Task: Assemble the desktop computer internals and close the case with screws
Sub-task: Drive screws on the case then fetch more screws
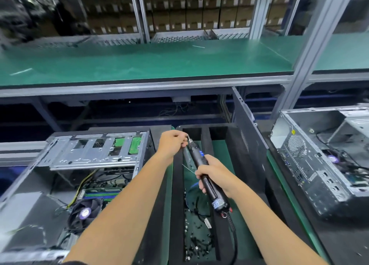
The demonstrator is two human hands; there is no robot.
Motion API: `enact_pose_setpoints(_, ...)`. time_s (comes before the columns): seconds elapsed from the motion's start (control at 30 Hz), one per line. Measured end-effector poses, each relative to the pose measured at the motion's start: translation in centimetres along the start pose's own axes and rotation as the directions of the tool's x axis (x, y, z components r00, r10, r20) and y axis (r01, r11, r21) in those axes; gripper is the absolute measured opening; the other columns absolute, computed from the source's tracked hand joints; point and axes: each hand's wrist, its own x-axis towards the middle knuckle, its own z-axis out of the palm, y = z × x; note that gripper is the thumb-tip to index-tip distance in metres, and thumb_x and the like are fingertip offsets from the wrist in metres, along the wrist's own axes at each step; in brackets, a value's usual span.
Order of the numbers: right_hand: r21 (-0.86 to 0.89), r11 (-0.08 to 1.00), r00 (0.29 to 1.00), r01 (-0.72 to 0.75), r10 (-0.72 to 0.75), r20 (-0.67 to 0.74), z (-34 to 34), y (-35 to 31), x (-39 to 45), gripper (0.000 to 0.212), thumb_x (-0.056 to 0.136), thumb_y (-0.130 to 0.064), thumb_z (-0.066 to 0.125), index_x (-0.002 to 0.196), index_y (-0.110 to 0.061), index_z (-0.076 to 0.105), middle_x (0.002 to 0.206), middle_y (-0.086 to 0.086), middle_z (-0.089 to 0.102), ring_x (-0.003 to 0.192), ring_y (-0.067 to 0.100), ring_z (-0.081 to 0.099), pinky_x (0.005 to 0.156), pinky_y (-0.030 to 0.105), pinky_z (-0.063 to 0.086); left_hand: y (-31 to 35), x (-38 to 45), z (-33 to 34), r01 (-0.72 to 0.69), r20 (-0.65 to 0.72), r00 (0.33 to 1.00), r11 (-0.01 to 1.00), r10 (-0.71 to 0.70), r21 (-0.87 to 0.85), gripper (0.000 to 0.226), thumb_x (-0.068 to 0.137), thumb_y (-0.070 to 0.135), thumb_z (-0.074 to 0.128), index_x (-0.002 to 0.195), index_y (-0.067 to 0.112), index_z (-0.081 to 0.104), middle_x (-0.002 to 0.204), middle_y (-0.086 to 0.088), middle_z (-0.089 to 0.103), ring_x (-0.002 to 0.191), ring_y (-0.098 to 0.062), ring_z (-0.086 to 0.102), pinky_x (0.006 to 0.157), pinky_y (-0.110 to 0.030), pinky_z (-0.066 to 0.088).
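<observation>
Loose dark screws (196, 242) lie scattered in the black foam tray (176, 204) at the bottom centre, closest to the wearer, and the tray serves as the landmark. Above it, the right hand (214, 174) wraps its fingers round the body of a black electric screwdriver (207, 181), whose cord (233, 232) trails back down over the tray's near end. The tool's tip points away toward the tray's far end, where the left hand (172, 143) closes its fingertips at the bit; it seems to be pinching a screw there, though anything that small is too blurred to confirm.

Left of the tray lies the open computer case (65, 184), side off, with a drive cage (95, 150), a motherboard (101, 190) and a cooler fan (84, 212) showing inside. Standing on edge just right of the tray is a dark side panel (247, 136), and further right a second open case (323, 160).

By my reading, the step in hand is loading a screw onto the driver bit. The case left of the tray is not yet closed. Next, the loaded tip should be carried left to a mounting hole, kept square to the hole, with the left hand steadying the screw until it bites.
</observation>
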Motion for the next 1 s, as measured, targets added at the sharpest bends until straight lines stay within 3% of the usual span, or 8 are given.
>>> enact_pose_setpoints(0.1, -0.010, 1.000, 1.000, 0.007, -0.007, 0.015, 1.2, -0.6, -0.1, 0.025, 0.082, -0.007, 0.059, 0.104, -0.016, 0.050, 0.064, 0.002, 0.059, 0.051, 0.023, 0.056, 0.049, 0.031, 0.050, -0.2, 0.4, -0.6, 0.036, -0.083, 0.996, 0.995, -0.044, -0.089, 0.025, 0.093, -0.001, 0.053, 0.074, 0.005, 0.068, 0.068, -0.003, 0.063, 0.054, -0.006, 0.053, 0.053, -0.014, 0.049)
enact_pose_setpoints(0.2, -0.009, 1.000, 1.000, -0.009, 0.009, 0.029, 1.9, -0.7, -0.2, 0.034, 0.078, -0.008, 0.059, 0.111, -0.009, 0.049, 0.067, 0.005, 0.057, 0.051, 0.022, 0.055, 0.048, 0.030, 0.049, -0.6, 0.7, -1.0, 0.076, -0.090, 0.992, 0.990, -0.087, -0.121, 0.028, 0.093, 0.008, 0.057, 0.067, 0.009, 0.067, 0.058, 0.001, 0.059, 0.052, -0.006, 0.051, 0.055, -0.016, 0.050)
enact_pose_setpoints(0.37, -0.013, 1.000, 0.999, -0.027, 0.027, 0.039, 1.9, -0.7, -0.4, 0.035, 0.079, -0.007, 0.057, 0.113, -0.010, 0.048, 0.069, 0.006, 0.056, 0.051, 0.021, 0.055, 0.047, 0.030, 0.048, -0.9, 0.8, -1.0, 0.147, -0.092, 0.981, 0.969, -0.168, -0.200, 0.019, 0.094, 0.014, 0.059, 0.078, 0.006, 0.068, 0.060, 0.001, 0.062, 0.044, -0.001, 0.053, 0.051, -0.014, 0.050)
enact_pose_setpoints(0.5, -0.022, 0.999, 0.998, -0.033, 0.034, 0.044, 1.7, -0.6, -0.6, 0.038, 0.077, -0.009, 0.057, 0.113, -0.010, 0.048, 0.067, 0.004, 0.056, 0.051, 0.021, 0.055, 0.047, 0.030, 0.048, -0.4, 0.8, -0.4, 0.193, -0.097, 0.971, 0.953, -0.220, -0.232, 0.019, 0.093, 0.016, 0.059, 0.080, 0.004, 0.067, 0.063, -0.001, 0.061, 0.046, -0.005, 0.052, 0.049, -0.015, 0.048)
enact_pose_setpoints(0.8, 0.007, 1.000, 0.992, -0.028, 0.027, 0.119, 1.0, -1.4, -1.3, 0.036, 0.079, -0.008, 0.059, 0.112, -0.012, 0.047, 0.070, 0.006, 0.057, 0.052, 0.023, 0.054, 0.048, 0.031, 0.048, 0.7, 0.4, -2.2, 0.229, 0.166, 0.967, 0.946, -0.194, -0.228, 0.017, 0.096, 0.015, 0.058, 0.085, 0.004, 0.065, 0.064, -0.002, 0.057, 0.050, -0.007, 0.052, 0.048, -0.015, 0.047)
enact_pose_setpoints(1.0, 0.073, 0.997, 0.983, 0.025, -0.038, 0.181, 2.7, -3.7, -1.2, 0.042, 0.090, -0.009, 0.057, 0.126, -0.022, 0.040, 0.078, 0.010, 0.064, 0.051, 0.025, 0.055, 0.048, 0.031, 0.049, 2.0, 0.1, -4.9, 0.197, 0.159, 0.974, 0.954, -0.163, -0.225, 0.024, 0.099, 0.013, 0.051, 0.077, 0.009, 0.060, 0.064, -0.001, 0.053, 0.043, -0.003, 0.050, 0.045, -0.013, 0.045)
